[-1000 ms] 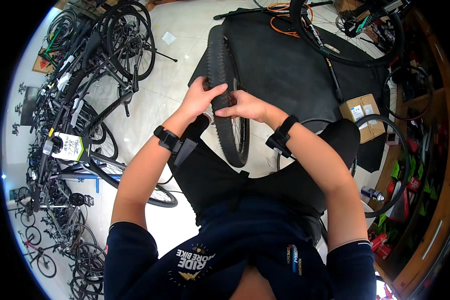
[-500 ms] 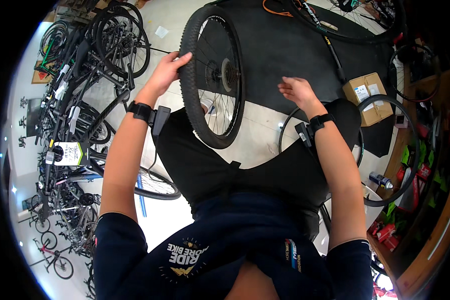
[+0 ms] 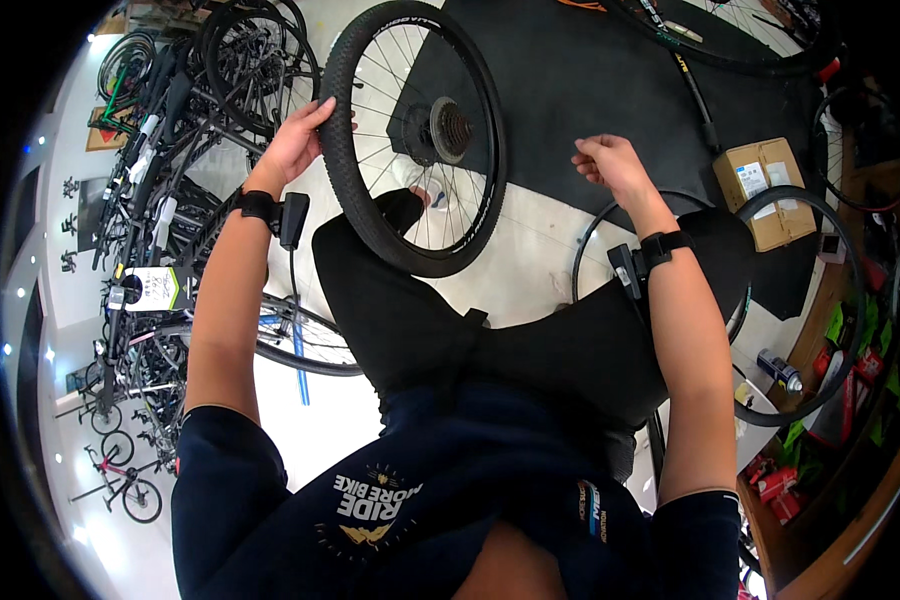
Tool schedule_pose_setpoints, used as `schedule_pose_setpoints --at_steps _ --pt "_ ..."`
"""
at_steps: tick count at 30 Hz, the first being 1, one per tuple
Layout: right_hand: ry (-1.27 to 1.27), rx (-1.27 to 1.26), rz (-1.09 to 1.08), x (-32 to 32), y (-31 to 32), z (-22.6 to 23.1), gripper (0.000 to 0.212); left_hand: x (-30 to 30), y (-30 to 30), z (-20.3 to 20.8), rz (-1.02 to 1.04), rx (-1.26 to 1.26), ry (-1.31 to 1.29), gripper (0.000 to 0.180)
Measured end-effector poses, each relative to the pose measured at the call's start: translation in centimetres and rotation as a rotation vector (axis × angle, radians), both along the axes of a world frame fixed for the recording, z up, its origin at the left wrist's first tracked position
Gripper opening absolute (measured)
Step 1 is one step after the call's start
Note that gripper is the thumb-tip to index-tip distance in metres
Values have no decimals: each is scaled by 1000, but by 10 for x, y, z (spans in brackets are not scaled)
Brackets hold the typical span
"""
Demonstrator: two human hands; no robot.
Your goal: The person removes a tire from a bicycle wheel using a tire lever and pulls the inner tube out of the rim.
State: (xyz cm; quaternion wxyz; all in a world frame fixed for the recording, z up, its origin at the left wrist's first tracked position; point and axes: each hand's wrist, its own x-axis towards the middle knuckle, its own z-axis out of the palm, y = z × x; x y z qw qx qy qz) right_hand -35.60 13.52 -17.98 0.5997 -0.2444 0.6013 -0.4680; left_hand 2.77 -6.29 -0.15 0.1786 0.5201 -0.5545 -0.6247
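A bicycle wheel (image 3: 342, 160) with a knobby black tyre stands tilted in front of me, its lower edge by my left thigh. Its cassette (image 3: 451, 130) faces to the right, beside a brake disc. My left hand (image 3: 300, 140) is closed round the tyre's left side, thumb on the tread and fingertips showing inside the rim. Off to the right of the wheel, my right hand (image 3: 610, 165) hangs in the air, touching nothing. Its fingers are loosely curled with a gap to the thumb, and I see nothing in it.
A black mat (image 3: 550, 90) covers the floor ahead. To the right are an opened cardboard box (image 3: 765, 195), a loose tyre (image 3: 858, 300) and a spray can (image 3: 780, 370). Many bicycles (image 3: 260, 70) stand along the left. Another wheel (image 3: 730, 62) lies at the far right.
The wheel has turned so its cassette side shows more, and its upper part has shifted left with my left hand. My right hand's fingers have curled in more.
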Motion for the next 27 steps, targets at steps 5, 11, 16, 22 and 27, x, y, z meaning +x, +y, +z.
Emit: schedule_pose_setpoints --at_steps 5,11,16,22,27 --pt "4 -12 33 2 -6 3 22 -2 -3 -2 19 1 -33 48" --pt "18 7 77 6 -11 6 21 -3 -3 -4 -11 -23 -53 49" --pt "19 6 93 9 -13 6 21 -12 -2 -5 -65 -70 -96 51" --pt "21 -8 79 10 -13 6 22 -37 14 -6 -118 -127 -127 50" --pt "4 -65 144 12 -8 21 33 -83 54 -18 -165 -177 -163 65"
